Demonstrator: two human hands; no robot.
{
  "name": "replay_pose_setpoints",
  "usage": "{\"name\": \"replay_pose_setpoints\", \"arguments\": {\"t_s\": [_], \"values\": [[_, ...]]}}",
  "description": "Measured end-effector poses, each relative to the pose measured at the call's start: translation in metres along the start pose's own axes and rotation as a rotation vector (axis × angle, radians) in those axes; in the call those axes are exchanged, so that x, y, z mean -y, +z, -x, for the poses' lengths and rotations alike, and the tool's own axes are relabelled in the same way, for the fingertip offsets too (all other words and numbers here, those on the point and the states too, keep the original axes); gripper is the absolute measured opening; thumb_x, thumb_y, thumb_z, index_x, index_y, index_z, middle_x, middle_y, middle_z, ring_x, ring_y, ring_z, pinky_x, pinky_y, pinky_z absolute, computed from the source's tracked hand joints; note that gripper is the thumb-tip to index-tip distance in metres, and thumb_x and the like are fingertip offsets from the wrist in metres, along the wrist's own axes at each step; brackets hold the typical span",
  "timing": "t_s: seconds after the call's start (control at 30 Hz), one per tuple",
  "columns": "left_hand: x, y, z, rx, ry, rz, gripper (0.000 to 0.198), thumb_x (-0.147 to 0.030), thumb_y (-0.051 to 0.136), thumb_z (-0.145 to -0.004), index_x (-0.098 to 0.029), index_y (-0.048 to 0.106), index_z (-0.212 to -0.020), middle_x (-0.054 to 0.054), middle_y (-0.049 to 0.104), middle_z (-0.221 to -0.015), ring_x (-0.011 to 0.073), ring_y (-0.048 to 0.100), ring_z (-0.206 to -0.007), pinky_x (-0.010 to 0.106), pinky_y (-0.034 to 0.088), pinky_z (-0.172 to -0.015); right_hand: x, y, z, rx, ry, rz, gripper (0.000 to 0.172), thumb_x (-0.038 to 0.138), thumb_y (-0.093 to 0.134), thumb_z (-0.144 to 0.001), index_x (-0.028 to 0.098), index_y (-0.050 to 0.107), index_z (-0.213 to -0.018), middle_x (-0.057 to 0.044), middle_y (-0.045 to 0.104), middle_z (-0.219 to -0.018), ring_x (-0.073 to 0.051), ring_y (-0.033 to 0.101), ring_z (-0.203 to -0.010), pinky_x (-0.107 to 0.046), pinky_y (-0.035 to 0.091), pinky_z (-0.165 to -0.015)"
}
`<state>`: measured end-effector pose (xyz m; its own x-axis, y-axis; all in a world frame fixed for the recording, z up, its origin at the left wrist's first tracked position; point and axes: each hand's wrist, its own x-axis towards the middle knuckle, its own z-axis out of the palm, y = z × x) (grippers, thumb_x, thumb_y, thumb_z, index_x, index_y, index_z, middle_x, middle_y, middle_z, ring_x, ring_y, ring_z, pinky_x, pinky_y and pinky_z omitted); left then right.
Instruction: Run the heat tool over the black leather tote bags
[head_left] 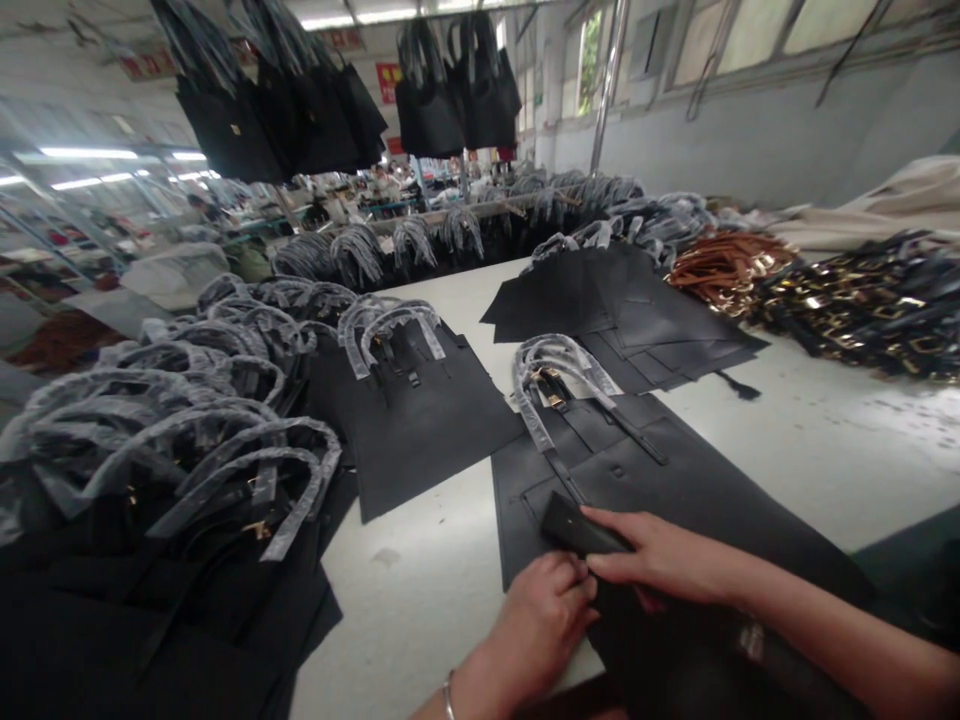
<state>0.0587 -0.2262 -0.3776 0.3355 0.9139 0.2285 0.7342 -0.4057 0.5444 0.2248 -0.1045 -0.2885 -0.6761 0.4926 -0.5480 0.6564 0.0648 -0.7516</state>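
A small black flap lies at the near end of a black leather panel on the desk. The right hand rests on it with fingers stretched flat. The left hand is curled tight, pinching the flap's near edge. At the panel's far end lies a plastic-wrapped handle. A second panel lies to the left, beside a heap of bags. Beyond are flat black sheets, brown straps and buckled belts.
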Motion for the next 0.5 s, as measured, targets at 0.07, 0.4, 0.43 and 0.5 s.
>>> {"name": "replay_pose_setpoints", "arguments": {"t_s": [0.07, 0.4, 0.43, 0.5], "values": [[0.002, 0.000, -0.001, 0.002, 0.011, -0.013, 0.022, -0.025, 0.057, -0.091, -0.020, 0.059, -0.112, 0.006, 0.063, -0.114, 0.0211, 0.053, -0.112, 0.035, 0.044, -0.100, 0.024, -0.002, -0.015, 0.049, 0.042, 0.025, 0.077, 0.042, 0.058, -0.083, 0.008, 0.034, -0.147, -0.010, 0.073, -0.085, -0.016, 0.062, -0.049, -0.024, 0.048, -0.045], [0.001, -0.005, 0.002, -0.005, -0.009, -0.024, 0.022, -0.029, 0.052, -0.093, -0.022, 0.059, -0.113, 0.003, 0.064, -0.116, 0.0173, 0.050, -0.118, 0.031, 0.039, -0.106, 0.052, -0.013, -0.032, 0.179, 0.200, -0.087, 0.048, 0.051, 0.064, -0.079, 0.016, 0.057, -0.112, 0.005, 0.057, -0.054, -0.014, 0.056, -0.037, -0.024, 0.048, -0.042], [0.001, -0.007, 0.001, -0.002, -0.008, -0.023, 0.022, -0.029, 0.052, -0.093, -0.021, 0.059, -0.113, 0.003, 0.064, -0.116, 0.0170, 0.050, -0.118, 0.031, 0.039, -0.105, 0.049, -0.015, -0.030, 0.193, 0.224, -0.130, 0.047, 0.052, 0.065, -0.078, 0.017, 0.056, -0.108, 0.006, 0.055, -0.053, -0.012, 0.055, -0.035, -0.023, 0.047, -0.039], [0.001, -0.009, 0.000, 0.006, 0.000, -0.022, 0.020, -0.028, 0.052, -0.093, -0.020, 0.060, -0.110, 0.004, 0.064, -0.116, 0.0168, 0.051, -0.118, 0.030, 0.039, -0.105, 0.045, -0.016, -0.030, 0.207, 0.243, -0.183, 0.043, 0.054, 0.065, -0.078, 0.018, 0.055, -0.101, 0.006, 0.055, -0.052, -0.010, 0.052, -0.033, -0.020, 0.044, -0.037]]}}
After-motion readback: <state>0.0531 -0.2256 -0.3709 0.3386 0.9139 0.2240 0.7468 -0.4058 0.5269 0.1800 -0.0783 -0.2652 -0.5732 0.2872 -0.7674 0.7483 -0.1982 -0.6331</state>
